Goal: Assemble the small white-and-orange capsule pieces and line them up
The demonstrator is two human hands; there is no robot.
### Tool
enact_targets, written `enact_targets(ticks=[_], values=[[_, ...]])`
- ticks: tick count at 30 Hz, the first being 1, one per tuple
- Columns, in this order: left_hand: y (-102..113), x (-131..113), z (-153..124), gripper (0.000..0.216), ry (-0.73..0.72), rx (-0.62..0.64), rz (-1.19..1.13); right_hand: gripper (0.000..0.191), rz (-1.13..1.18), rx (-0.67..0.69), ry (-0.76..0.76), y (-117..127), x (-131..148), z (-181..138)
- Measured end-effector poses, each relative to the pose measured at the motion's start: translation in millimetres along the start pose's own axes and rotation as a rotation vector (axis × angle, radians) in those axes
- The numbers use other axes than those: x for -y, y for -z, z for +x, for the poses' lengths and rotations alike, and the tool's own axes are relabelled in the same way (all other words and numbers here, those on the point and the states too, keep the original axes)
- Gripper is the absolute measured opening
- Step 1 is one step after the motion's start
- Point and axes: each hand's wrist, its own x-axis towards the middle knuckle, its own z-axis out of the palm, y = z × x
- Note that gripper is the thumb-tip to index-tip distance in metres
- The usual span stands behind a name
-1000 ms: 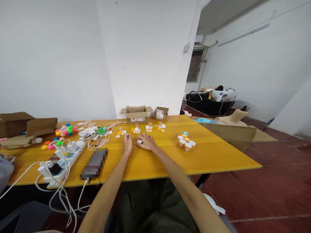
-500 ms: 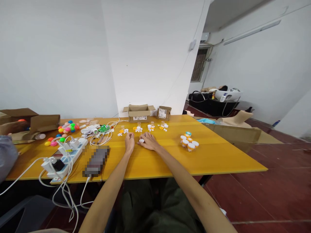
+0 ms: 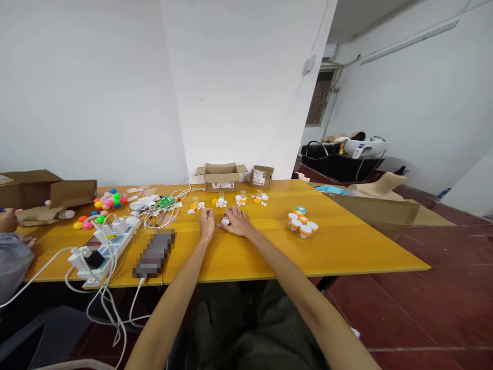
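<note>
My right hand (image 3: 236,222) rests low over the yellow table, its thumb and fingers around a small white round piece (image 3: 225,221). Dark marks show on that piece. Just to its left, my left hand (image 3: 207,223) stands on its side with the fingers curled in. Whatever those fingers hold, if anything, is hidden. Beyond both hands lie small groups of white and orange plastic parts (image 3: 220,203), with little clear cups (image 3: 243,194) among them. Right of my right hand stands a cluster of several lidded jars (image 3: 305,230) with white, orange and teal lids.
Cardboard boxes (image 3: 221,178) stand against the wall. To the left are a phone (image 3: 154,253) on a cable, a loaded power strip (image 3: 129,229), colourful balls (image 3: 116,199) and packets (image 3: 166,201). Another person's hand (image 3: 7,221) shows at the far left edge.
The view has shifted slightly. Dark marks now show on the white piece at my right hand, while both hands stay nearly in place. Another person's hand has appeared at the left edge.
</note>
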Motion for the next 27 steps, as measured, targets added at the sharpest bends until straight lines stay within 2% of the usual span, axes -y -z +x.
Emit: enact_targets(ticks=[8,15,22,27], values=[[-0.5,2.0,0.7,0.007,0.0,-0.003,0.0,0.034,-0.004,0.003,0.029,2.1,-5.6,-3.7],[-1.5,-2.2,-2.1,0.009,0.009,-0.012,-0.007,0.045,0.007,0.022,-0.031,10.9,-8.6,-12.1],[-0.2,-7.8,-3.4,0.012,0.009,-0.014,-0.004,0.052,0.002,-0.01,-0.184,6.4,9.3,-15.0],[2.9,-14.0,-5.5,0.012,0.023,0.011,0.005,0.047,-0.024,-0.01,-0.23,6.9,20.2,-13.5]])
